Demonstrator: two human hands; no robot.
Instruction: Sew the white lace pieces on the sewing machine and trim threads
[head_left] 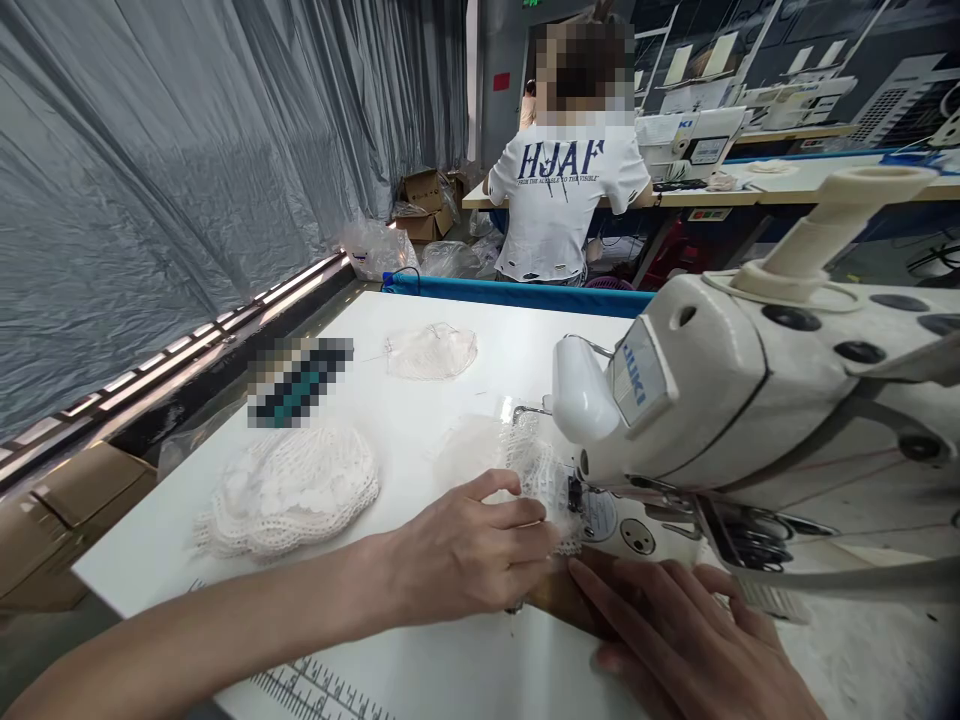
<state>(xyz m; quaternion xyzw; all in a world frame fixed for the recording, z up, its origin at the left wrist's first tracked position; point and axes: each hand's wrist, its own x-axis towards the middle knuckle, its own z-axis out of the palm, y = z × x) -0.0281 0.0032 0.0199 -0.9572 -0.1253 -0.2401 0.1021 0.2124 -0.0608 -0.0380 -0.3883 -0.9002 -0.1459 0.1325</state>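
My left hand (469, 550) lies on the white table (465, 660) with its fingers closed in a pinch on a piece of white lace fabric (525, 455) beside the needle of the sewing machine (720, 400). Just right of it, my right hand (675, 640) rests flat with fingers stretched out on the table in front of the machine, pressing the edge of the work. The needle area sits directly past my fingertips.
A pile of white lace pieces (289, 490) lies to the left; a clear bag (431, 352) sits farther back. Another person in a white T-shirt (562, 195) sits at a far table. Grey plastic sheeting (187, 160) hangs left, cardboard boxes (424, 205) behind.
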